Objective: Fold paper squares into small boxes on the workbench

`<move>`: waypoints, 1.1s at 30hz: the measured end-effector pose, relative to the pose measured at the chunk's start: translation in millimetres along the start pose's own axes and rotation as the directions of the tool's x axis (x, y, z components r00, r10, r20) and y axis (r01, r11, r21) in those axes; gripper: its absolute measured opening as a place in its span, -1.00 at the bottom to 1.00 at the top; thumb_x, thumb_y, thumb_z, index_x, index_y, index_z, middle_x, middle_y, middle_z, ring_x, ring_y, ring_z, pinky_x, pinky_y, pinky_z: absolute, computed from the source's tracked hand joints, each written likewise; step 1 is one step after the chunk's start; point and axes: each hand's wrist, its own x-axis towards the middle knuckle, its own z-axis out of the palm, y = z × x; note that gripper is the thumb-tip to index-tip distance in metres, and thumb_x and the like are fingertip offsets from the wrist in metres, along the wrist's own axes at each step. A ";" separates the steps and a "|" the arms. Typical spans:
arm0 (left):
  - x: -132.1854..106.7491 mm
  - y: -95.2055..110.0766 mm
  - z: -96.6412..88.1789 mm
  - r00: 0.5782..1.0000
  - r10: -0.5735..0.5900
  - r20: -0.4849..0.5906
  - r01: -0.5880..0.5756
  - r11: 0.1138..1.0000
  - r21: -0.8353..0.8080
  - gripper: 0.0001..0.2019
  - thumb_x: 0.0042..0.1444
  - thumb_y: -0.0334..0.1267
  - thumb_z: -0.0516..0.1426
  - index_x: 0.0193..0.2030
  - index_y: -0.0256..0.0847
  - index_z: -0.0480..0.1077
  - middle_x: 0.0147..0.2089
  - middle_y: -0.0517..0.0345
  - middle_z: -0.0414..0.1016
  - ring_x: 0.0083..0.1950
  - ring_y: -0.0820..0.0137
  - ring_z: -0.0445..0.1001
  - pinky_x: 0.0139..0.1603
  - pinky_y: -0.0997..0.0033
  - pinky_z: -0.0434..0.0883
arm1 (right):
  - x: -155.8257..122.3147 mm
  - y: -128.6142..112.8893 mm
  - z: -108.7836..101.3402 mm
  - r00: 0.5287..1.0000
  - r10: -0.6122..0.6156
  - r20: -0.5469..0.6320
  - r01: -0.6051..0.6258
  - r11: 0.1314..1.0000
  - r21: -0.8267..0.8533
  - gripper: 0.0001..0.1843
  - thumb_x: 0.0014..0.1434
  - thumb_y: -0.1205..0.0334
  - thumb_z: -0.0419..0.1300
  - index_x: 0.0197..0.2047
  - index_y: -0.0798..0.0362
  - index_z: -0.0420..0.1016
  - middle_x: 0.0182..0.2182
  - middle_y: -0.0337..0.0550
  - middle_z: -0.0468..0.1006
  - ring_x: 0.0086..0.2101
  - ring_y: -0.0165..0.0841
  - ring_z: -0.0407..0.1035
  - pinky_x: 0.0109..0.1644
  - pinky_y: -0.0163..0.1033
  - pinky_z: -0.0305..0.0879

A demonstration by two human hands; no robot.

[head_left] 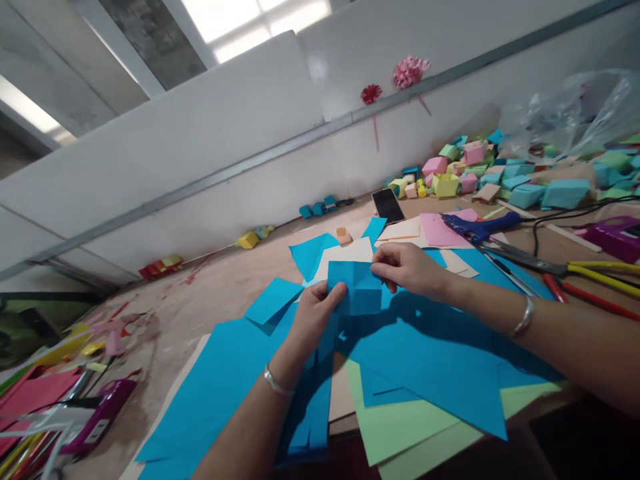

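Between my two hands is a small piece of blue paper [357, 290] with creases across it, held up over the table. My left hand [320, 303] pinches its left edge, thumb on the near face. At the upper right corner, my right hand [400, 267] has thumb and fingertips closed on the paper. Beneath them lie large blue sheets [440, 360], with pale green sheets [410, 427] showing underneath at the front. A smaller blue piece [275, 300] rests to the left. Beyond my hands a little peach paper box [343, 235] stands near white paper [350, 251].
At the right are scissors [535, 261] with a yellow handle, a blue glue gun [480, 227] and a pen [507, 270]. A phone [387, 205] lies at the back beside a heap of folded paper boxes [525, 193]. A purple device [100, 413] is at the left.
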 end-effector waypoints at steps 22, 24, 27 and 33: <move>11.6 -13.0 -4.2 0.991 0.129 0.037 -0.122 0.753 0.646 -0.71 -0.08 -0.10 0.30 -0.20 -0.16 0.56 -0.38 0.17 0.52 -0.40 0.40 0.33 -0.38 0.42 0.22 | -2.2 12.1 -13.3 0.682 -0.184 0.708 0.653 0.589 -0.476 -0.82 0.22 0.29 0.16 -0.36 0.05 0.59 -0.40 -0.12 0.47 -0.28 -0.32 0.37 -0.31 -0.28 0.15; 11.4 -12.8 -2.9 0.991 0.125 0.055 -0.130 0.747 0.652 -0.74 -0.08 -0.14 0.30 -0.22 -0.16 0.56 -0.37 0.17 0.54 -0.39 0.39 0.35 -0.37 0.41 0.22 | -3.0 11.5 -13.1 0.689 -0.174 0.703 0.640 0.602 -0.478 -0.81 0.23 0.31 0.13 -0.32 0.06 0.58 -0.37 -0.11 0.48 -0.26 -0.31 0.37 -0.29 -0.28 0.17; 12.4 -14.2 -1.3 0.989 0.133 0.067 -0.145 0.748 0.648 -0.79 -0.08 -0.19 0.31 -0.26 -0.16 0.56 -0.36 0.17 0.56 -0.38 0.38 0.39 -0.35 0.41 0.23 | -4.3 11.7 -13.1 0.721 -0.164 0.674 0.606 0.622 -0.496 -0.81 0.25 0.30 0.11 -0.27 0.05 0.57 -0.35 -0.11 0.49 -0.27 -0.33 0.38 -0.28 -0.29 0.19; 13.3 -18.5 -0.3 0.983 0.169 0.077 -0.178 0.738 0.651 -0.81 -0.08 -0.23 0.32 -0.27 -0.14 0.56 -0.29 0.15 0.60 -0.30 0.33 0.47 -0.29 0.38 0.28 | -5.3 12.7 -14.2 0.730 -0.172 0.662 0.606 0.610 -0.510 -0.77 0.28 0.24 0.08 -0.27 0.05 0.56 -0.34 -0.10 0.51 -0.28 -0.33 0.39 -0.26 -0.28 0.20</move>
